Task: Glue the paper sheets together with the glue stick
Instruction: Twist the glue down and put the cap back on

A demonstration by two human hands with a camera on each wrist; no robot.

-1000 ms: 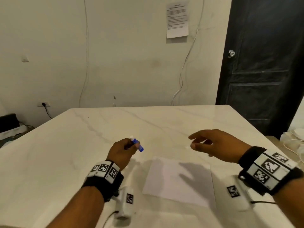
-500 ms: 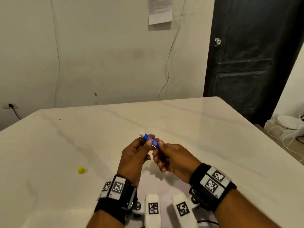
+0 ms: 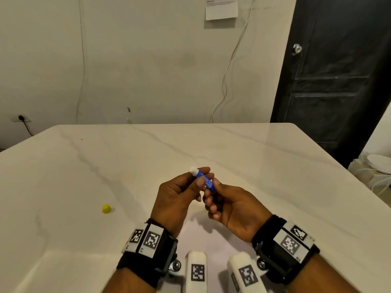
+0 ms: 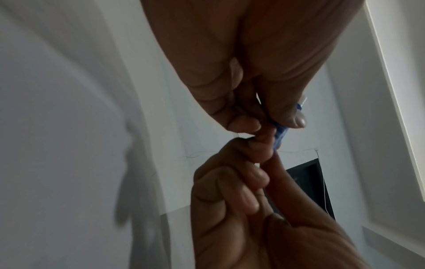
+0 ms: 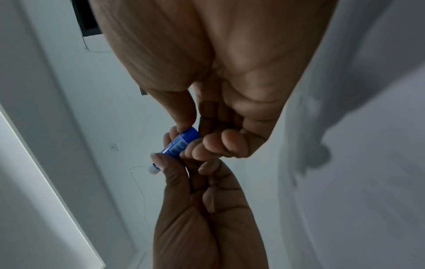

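A blue glue stick (image 3: 204,180) with its white tip (image 3: 193,170) bare is held above the table between both hands. My left hand (image 3: 200,176) pinches the upper barrel between thumb and fingers. My right hand (image 3: 213,188) pinches the lower end, its other fingers curled. In the right wrist view the glue stick (image 5: 180,143) points down-left from my right hand (image 5: 187,135) into the left hand. The left wrist view shows only a bit of the blue barrel (image 4: 281,134). A white paper sheet (image 3: 211,237) lies under my hands, mostly hidden.
A small yellow cap (image 3: 106,208) lies on the white marble table (image 3: 264,166), to the left of my hands. A black door (image 3: 338,70) stands at the far right. A wall with hanging cables is behind the table.
My right hand has come in from the right and taken hold of the glue stick's lower end. Both hands now sit closer to me over the sheet. The yellow cap has come into view.
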